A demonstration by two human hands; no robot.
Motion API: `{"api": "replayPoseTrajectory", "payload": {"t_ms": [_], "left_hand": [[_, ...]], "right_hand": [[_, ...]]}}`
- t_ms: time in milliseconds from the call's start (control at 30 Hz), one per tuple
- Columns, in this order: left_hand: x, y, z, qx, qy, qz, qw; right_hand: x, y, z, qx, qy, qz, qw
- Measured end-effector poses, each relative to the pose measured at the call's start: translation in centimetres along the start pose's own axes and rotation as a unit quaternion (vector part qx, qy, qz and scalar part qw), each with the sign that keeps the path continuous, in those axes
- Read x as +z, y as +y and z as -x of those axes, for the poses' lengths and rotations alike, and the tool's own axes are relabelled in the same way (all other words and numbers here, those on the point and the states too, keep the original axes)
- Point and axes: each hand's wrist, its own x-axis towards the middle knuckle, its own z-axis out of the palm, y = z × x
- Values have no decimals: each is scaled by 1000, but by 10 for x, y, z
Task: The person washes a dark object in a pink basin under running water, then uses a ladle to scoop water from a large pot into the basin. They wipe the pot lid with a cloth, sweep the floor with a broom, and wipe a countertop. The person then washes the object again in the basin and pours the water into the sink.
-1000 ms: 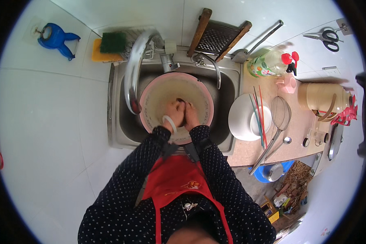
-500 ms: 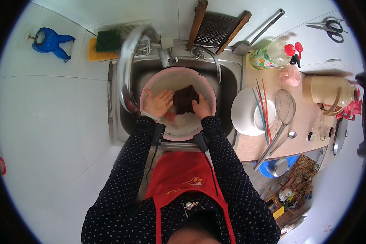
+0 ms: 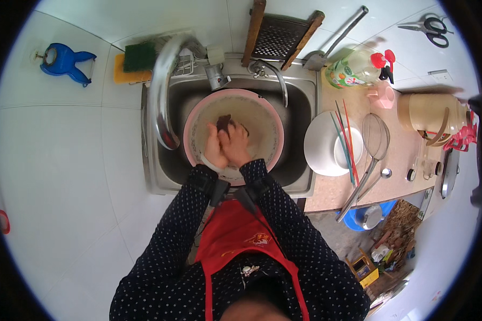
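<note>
The left hand and right hand press together around a soft-looking, irregular dark-brown piece inside a round pink-rimmed basin, cloudy water open toward its right edge

- Location type: kitchen, apparently domestic.
- Primary indicator: steel sink with curved faucet, adjoining the left edge of the worktop.
- Sink, far edge: wood-framed grater.
- Worktop, left edge: white bowl bearing red and green sticks.
- Worktop, near edge: wire strainer, handle overhanging.
- Worktop, far left corner: pump bottle.
- Worktop, far right corner: beige flask.
- Walls: white tile.
</note>
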Motion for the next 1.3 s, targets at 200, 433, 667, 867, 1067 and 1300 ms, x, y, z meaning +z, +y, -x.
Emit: {"api": "replayPoseTrajectory", "payload": {"t_ms": [200,433,667,867,1067,1300], "left_hand": [[-7,10,1,-110,-8,108,988],[-8,14,7,-141,-26,61,988],[22,65,31,-111,-173,174,963],[38,70,36,-85,-162,190,965],[16,13,18,-224,-125,714,652],[0,-10,-15,-215,55,865,-450]], "right_hand": [[-12,-7,13,4,23,-114,993],[-5,21,-10,93,-7,-143,985],[-27,60,-8,249,-7,-145,958],[-75,3,13,239,-18,-798,553],[-89,-32,21,176,-96,-911,360],[-64,-61,35,211,-89,-757,612]]}}
